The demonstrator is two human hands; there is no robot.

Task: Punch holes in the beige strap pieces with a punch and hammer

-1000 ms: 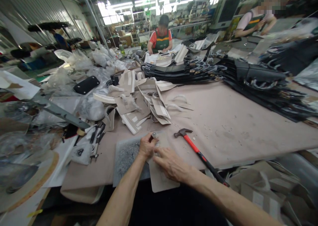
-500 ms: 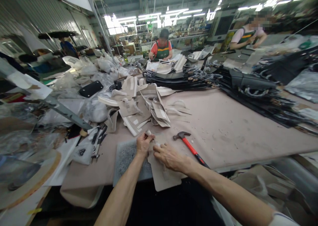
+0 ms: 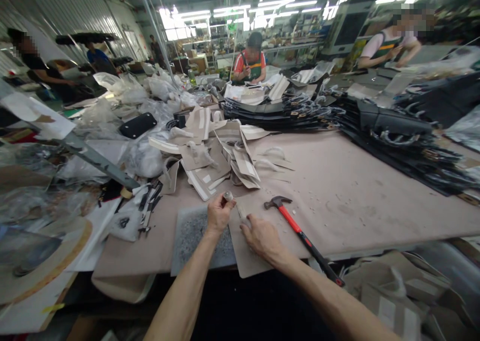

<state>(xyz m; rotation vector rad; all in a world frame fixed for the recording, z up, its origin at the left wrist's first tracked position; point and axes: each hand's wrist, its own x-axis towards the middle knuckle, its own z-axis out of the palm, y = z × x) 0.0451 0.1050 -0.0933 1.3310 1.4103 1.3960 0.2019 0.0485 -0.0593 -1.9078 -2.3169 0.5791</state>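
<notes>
Pinched between the thumb and fingers of my left hand [image 3: 219,213] is a small whitish roll-shaped piece [image 3: 227,196]; its exact kind is not clear. Under both hands lies a beige bag panel [image 3: 245,256], with its near end at the table edge. A narrow whitish strip [image 3: 240,210] runs over the panel toward my right hand [image 3: 262,238], whose bent fingers close on its near end and rest on the panel. A grey speckled slab [image 3: 193,238] is beneath my left wrist. Just right of the panel lies a claw hammer [image 3: 290,218] with a red and black handle.
Beige panels with wrapped handles [image 3: 210,156] are heaped beyond my hands. Stacked black bag pieces [image 3: 386,126] line the back and right. Tools [image 3: 148,208] and plastic bags [image 3: 127,98] lie to the left. A co-worker [image 3: 251,61] sits across the table; others are farther off.
My right hand has shifted slightly right and nearer me. The panel has turned and slid a little up the table. More of the hammer's handle now shows past my right forearm.
</notes>
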